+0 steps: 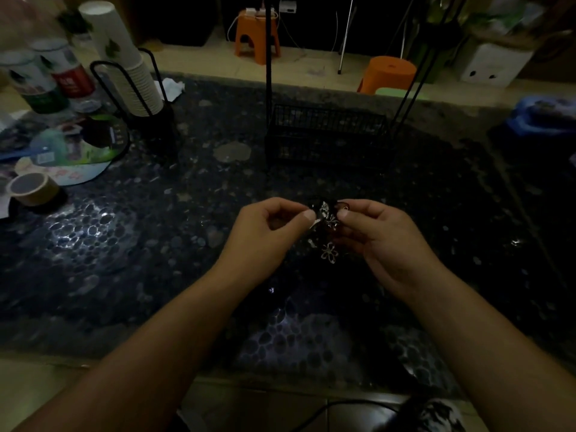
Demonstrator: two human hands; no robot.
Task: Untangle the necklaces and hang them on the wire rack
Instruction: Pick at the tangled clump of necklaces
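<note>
- Fingers [308, 216] of the left hand [265, 232] curled, thumb and forefinger pinching one side of the tangled necklaces [325, 221]; fingers of the right hand [383, 241] likewise curled, pinching the other side.
- Necklaces held as one dark knot of cord between the two hands, above the desk [156, 244]; a silvery flower-shaped pendant [328, 251] hangs just below the knot, with other small metal pieces inside it, too dim to tell apart.
- Desk surface dark, with a pebble pattern that shines where light falls on it.
- Wire rack [327, 135] beyond the hands, at the far middle of the desk: a black wire basket at its base, thin black uprights rising out of the top of the view. Contents of the basket cannot be made out in the dim light.
- Black wire holder [124, 88] at far left, containing a tall tilted stack of paper cups [124, 60].
- Two lidded cans [53, 76] to the left of the cup holder; a crumpled white tissue [171, 87] to its right.
- Roll of tape [32, 188] at the left edge, beside a printed round fan [78, 151].
- Two orange stools [257, 35] on the floor behind the desk.
</note>
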